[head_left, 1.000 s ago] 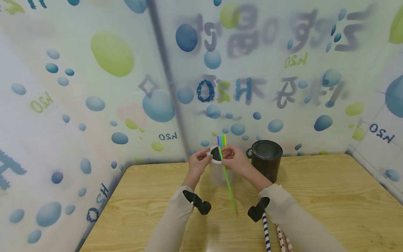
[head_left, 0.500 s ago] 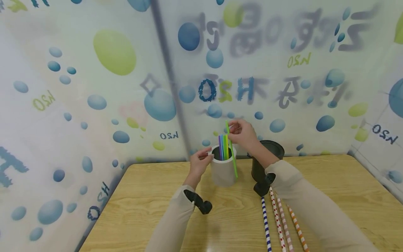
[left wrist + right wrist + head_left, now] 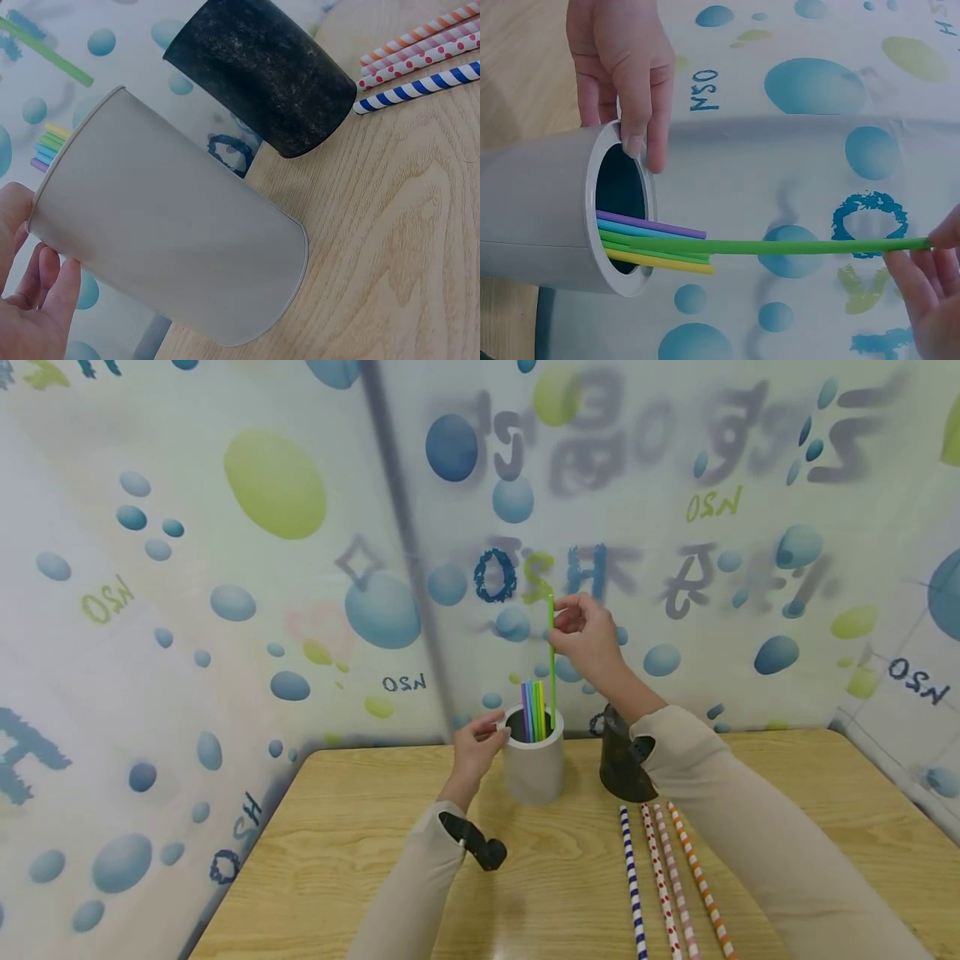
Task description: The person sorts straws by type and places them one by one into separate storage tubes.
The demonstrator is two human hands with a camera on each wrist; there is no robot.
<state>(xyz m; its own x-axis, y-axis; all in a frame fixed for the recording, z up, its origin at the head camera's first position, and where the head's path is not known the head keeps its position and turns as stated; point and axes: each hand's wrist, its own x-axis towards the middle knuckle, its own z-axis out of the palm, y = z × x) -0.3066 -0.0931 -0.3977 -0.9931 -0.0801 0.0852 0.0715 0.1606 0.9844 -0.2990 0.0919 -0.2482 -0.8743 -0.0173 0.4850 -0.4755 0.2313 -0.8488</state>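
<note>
My right hand (image 3: pixel 588 639) pinches a green straw (image 3: pixel 552 668) close to its top end, holding it almost upright. In the head view the straw's lower end overlaps the mouth of a white canister (image 3: pixel 534 772); in the left wrist view that end shows just above the rim. Purple, blue, green and yellow straws (image 3: pixel 660 229) lean together inside the canister and stick out of its mouth. My left hand (image 3: pixel 476 747) grips the canister's rim from the left, with one digit over the edge (image 3: pixel 634 142) and the other fingers outside.
A black canister (image 3: pixel 262 75) stands to the right of the white one, partly hidden by my right forearm. Paper straws lie side by side at the front right: blue-striped (image 3: pixel 633 885), red-dotted (image 3: pixel 660 885), pink-striped (image 3: pixel 677 885) and orange-striped (image 3: pixel 703 885). A printed wall backs the wooden table (image 3: pixel 375 860).
My right hand has risen with the green straw, whose lower end went from in front of the white canister up to its mouth. The left hand has stayed at the rim.
</note>
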